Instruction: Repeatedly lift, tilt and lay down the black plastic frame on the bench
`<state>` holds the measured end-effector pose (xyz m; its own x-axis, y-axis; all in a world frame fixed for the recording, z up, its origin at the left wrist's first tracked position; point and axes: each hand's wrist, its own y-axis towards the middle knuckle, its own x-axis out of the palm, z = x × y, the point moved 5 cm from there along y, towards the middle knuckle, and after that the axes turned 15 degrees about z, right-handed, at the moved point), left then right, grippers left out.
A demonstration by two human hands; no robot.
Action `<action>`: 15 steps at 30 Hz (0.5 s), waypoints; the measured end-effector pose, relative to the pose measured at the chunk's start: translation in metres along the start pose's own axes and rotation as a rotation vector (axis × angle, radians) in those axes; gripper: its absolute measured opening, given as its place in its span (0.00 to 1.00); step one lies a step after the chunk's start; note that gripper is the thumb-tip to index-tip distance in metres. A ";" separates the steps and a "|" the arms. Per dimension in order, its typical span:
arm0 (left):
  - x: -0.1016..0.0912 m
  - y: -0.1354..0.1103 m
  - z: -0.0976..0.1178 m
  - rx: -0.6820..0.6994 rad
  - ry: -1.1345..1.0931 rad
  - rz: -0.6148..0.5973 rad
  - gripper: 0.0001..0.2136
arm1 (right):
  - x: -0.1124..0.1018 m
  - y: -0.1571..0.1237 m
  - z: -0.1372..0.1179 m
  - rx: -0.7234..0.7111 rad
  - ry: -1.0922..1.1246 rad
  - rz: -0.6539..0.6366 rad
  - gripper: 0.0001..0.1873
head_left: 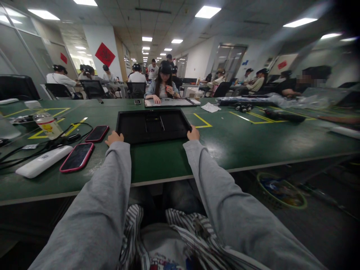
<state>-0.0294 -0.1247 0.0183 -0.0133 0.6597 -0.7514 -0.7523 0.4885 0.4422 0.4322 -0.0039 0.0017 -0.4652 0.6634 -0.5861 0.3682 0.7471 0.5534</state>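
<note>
A wide black rectangular shell (132, 125), shallow with raised edges like a monitor's back cover, lies on the green table with its recessed side up. Two thin light strips run across a darker middle recess. My left hand (114, 138) is closed round its left edge near the front corner. On the opposite side, my right hand (193, 133) grips the right edge, thumb on top. The undersides of both hands' fingers are hidden. Two red-cased phones (77, 157) and a white power bank (44, 161) lie left of my left hand.
A plastic bottle (47, 122) and black cables stand or lie at the left. Across the green table (253, 150), a person touches another flat panel (174, 102). Crumpled paper (210, 107), plastic wrap and black items lie right. Below the table's edge sits a basket (281, 191).
</note>
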 end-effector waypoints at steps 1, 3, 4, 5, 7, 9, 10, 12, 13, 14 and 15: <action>0.005 0.001 -0.002 -0.014 -0.001 -0.042 0.21 | 0.002 0.002 0.004 0.018 0.028 -0.006 0.29; 0.008 0.003 -0.002 0.000 -0.004 -0.047 0.19 | 0.003 0.005 0.009 0.039 0.075 0.009 0.29; 0.008 0.004 -0.002 0.017 -0.005 -0.016 0.18 | 0.004 0.007 0.010 0.046 0.094 0.015 0.28; 0.007 0.005 -0.001 0.032 -0.008 0.016 0.17 | 0.004 0.008 0.011 0.050 0.110 0.018 0.28; 0.005 0.005 0.000 0.046 -0.017 0.059 0.17 | 0.003 0.010 0.013 0.051 0.137 0.019 0.27; 0.005 0.003 0.000 0.043 -0.034 0.063 0.17 | 0.004 0.011 0.015 0.044 0.151 0.018 0.28; 0.005 0.002 0.000 0.041 -0.043 0.062 0.17 | 0.004 0.012 0.015 0.043 0.150 0.020 0.28; 0.001 0.000 0.002 0.044 -0.064 0.073 0.17 | 0.004 0.011 0.014 0.044 0.136 0.031 0.28; -0.002 -0.002 0.003 0.049 -0.085 0.088 0.17 | 0.004 0.010 0.012 0.045 0.125 0.042 0.28; -0.006 -0.002 0.005 0.063 -0.118 0.107 0.17 | 0.003 0.010 0.010 0.043 0.117 0.062 0.28; -0.012 -0.003 0.008 0.081 -0.162 0.132 0.18 | 0.000 0.010 0.008 0.030 0.114 0.095 0.28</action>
<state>-0.0217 -0.1292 0.0295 0.0031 0.8008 -0.5989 -0.6956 0.4320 0.5741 0.4422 0.0039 0.0026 -0.5146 0.7234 -0.4603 0.4383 0.6833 0.5839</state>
